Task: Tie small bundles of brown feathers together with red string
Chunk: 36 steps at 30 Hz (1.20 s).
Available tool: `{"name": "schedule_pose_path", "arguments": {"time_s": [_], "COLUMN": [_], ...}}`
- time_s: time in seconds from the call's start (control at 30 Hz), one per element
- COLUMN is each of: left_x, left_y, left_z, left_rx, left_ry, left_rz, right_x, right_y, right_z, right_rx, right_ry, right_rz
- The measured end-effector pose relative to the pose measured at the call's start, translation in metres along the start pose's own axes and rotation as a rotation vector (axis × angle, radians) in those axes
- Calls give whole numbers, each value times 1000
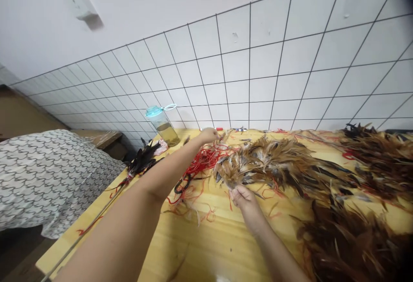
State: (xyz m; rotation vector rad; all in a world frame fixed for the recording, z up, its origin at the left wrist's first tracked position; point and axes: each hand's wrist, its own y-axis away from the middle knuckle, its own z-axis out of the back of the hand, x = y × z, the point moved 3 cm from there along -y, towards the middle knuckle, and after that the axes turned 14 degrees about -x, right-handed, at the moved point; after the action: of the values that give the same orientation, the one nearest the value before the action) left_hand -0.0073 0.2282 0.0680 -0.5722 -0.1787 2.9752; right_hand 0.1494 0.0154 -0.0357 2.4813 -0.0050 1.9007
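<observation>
Brown feathers (267,165) in a thick bunch lie across the middle of the wooden table (206,247), and the right hand (245,200) is right there on the near edge of the bunch, thumb and fingers pinched tight on a few of the feathers. Just past the far left of the bunch, the left hand (209,135) is out at full stretch, fingers curled in, directly above a tangle of red thread (204,161). Loops of that thread run right up to the hand, but whether it has hold of them, you cannot tell from this angle.

Left of the bunch, beyond the thread, a black loop that looks like a scissor handle (182,185) sits on the wood. Further left of the bunch, dark feathers (142,161) are bound to a long thin rod (90,226) that runs off towards the near left. Behind those stands a clear plastic tumbler (161,126) with a blue lid and amber liquid in the bottom. To the right of the bunch, two more big heaps of brown feathers (377,157) fill the tabletop, and red threads stray out among them. Away to the left of the table hangs a grey-and-white patterned cloth (48,178).
</observation>
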Motion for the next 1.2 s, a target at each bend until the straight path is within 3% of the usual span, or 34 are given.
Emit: {"name": "schedule_pose_path", "arguments": {"time_s": [0.13,0.2,0.33,0.5,0.7,0.77,0.87,0.97,1.03,1.2], "left_x": [-6,-12,-28,-43,-54,-53,-39,-10,2,-5], "left_y": [-6,-4,10,24,19,15,13,18,25,35], "left_z": [60,96,152,184,221,221,209,194,178,108], "left_rx": [-111,-170,-254,-244,-482,-456,-234,-82,-62,-22], "left_ry": [186,469,767,653,599,405,-207,-729,-812,-553], "left_rz": [19,58,45,42,-2,-35,-76,22,22,-191], "right_x": [2,2,0,-5,-3,2,9,12,11,8], "right_y": [0,0,0,-2,-2,-1,-1,-1,0,1], "right_z": [0,1,2,5,4,3,4,4,4,2], "right_rx": [1,-22,-41,-42,-51,-71,-105,-113,-94,-54], "right_ry": [3,-12,-27,-48,-103,-152,-238,-284,-281,-247], "right_rz": [12,-9,-66,-76,-101,-140,-184,-202,-214,-217]}}
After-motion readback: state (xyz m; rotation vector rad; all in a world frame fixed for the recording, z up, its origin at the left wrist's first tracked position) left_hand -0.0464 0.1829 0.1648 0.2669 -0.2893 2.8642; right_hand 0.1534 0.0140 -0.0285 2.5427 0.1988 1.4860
